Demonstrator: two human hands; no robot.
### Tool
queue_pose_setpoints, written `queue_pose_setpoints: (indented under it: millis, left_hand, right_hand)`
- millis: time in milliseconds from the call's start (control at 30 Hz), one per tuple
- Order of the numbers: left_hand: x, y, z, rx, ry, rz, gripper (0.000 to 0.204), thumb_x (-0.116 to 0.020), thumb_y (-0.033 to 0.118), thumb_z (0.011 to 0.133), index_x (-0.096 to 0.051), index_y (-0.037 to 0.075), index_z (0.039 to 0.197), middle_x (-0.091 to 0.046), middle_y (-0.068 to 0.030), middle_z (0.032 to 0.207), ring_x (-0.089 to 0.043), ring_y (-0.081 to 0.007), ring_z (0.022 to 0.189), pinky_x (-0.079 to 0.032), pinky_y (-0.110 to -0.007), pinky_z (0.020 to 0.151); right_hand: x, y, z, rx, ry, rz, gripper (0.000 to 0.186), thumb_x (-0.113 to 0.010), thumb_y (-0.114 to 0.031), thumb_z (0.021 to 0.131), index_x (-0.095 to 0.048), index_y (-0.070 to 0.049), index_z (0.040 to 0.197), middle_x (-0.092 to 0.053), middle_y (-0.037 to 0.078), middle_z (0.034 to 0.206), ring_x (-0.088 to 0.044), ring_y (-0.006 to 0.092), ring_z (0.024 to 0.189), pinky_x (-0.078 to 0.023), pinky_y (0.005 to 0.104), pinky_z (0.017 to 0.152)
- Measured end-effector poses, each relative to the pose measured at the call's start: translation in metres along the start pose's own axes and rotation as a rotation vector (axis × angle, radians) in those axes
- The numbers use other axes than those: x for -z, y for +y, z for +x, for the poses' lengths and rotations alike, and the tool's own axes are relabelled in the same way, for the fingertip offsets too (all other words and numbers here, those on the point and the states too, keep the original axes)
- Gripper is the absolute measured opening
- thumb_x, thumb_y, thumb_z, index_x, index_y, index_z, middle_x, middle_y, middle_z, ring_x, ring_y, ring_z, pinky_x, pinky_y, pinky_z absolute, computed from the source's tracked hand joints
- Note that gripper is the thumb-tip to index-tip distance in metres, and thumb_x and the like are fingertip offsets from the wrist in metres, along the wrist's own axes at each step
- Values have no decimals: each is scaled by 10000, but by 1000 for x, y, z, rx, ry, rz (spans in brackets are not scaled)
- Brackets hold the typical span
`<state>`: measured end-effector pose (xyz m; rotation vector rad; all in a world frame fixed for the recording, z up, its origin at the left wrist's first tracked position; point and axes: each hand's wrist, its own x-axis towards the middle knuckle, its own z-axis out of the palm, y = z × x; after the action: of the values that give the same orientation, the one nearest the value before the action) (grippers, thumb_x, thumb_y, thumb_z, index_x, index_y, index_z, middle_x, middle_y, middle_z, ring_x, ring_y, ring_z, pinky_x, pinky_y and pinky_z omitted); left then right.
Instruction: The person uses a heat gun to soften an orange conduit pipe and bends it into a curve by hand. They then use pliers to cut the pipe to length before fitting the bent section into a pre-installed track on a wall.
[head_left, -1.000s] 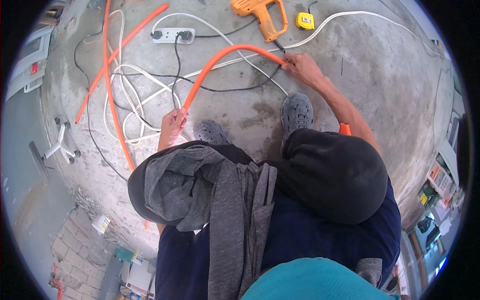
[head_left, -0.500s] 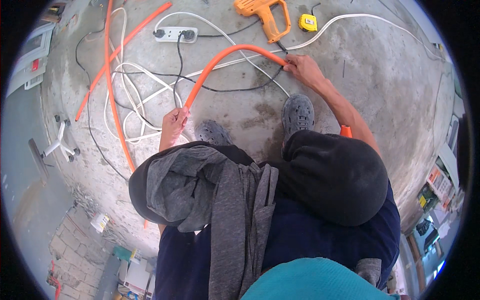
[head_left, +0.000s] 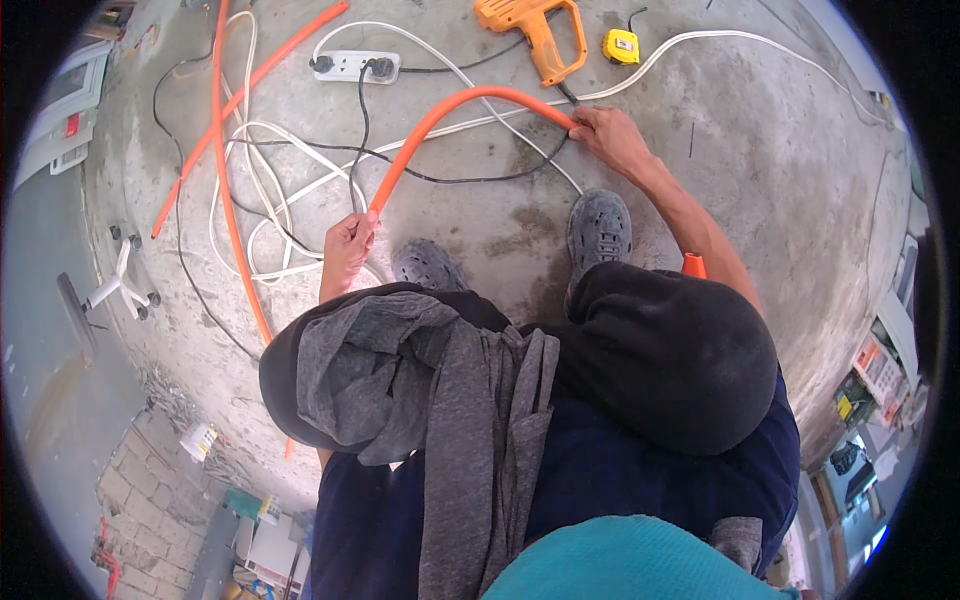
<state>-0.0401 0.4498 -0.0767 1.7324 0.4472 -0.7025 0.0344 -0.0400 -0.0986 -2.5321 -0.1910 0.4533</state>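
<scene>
- bending into an arch between the person's two hands, an orange tube (head_left: 478, 93) sits out past the feet, over the concrete floor (head_left: 790, 200)
- from where i stand, the left hand (head_left: 348, 250) has its fingers grasping the tube's near end, beside the left knee
- the right hand (head_left: 608, 138) reaches farther out, fingers closed around the other end
- a black cord (head_left: 440, 181) runs below the arch and passes near the right hand
- just beyond that hand lies an orange gun-shaped tool (head_left: 543, 50), with a yellow tape measure (head_left: 620, 47) to its right
- farther left, a white power strip (head_left: 350, 66) rests on the floor, black plugs (head_left: 380, 68) in it
- white cable (head_left: 700, 34) loops loosely at left and stretches away to the right
- two more orange tubes (head_left: 229, 200) cross each other on the left side
- grey clogs (head_left: 600, 235) on both feet, left one partly hidden behind the knee
- grey cloth (head_left: 380, 360) drapes over the left knee
- a white chair base (head_left: 120, 280) with casters shows at far left
</scene>
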Motion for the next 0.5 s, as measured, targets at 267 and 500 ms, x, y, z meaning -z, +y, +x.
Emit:
queue_pose_setpoints:
  millis: [267, 500]
  left_hand:
    - [0, -1, 1, 3, 22, 8, 451, -712, 486, 960, -716, 39, 899, -517, 60, 626, -396, -23, 504, -276, -212, 461]
    - [-2, -1, 0, -14, 33, 20, 434, -707, 467, 970, -717, 39, 897, -522, 58, 627, -402, -24, 504, -278, -211, 459]
  right_hand:
    - [-2, -2, 1, -43, -38, 1, 247, -712, -262, 912, -700, -89, 1088, -711, 207, 941, -686, 418, 897, -520, 526, 762]
    - [-5, 2, -1, -23, -42, -27, 247, -700, -276, 921, -701, -99, 1093, -705, 216, 907, -683, 428, 870, -519, 530, 749]
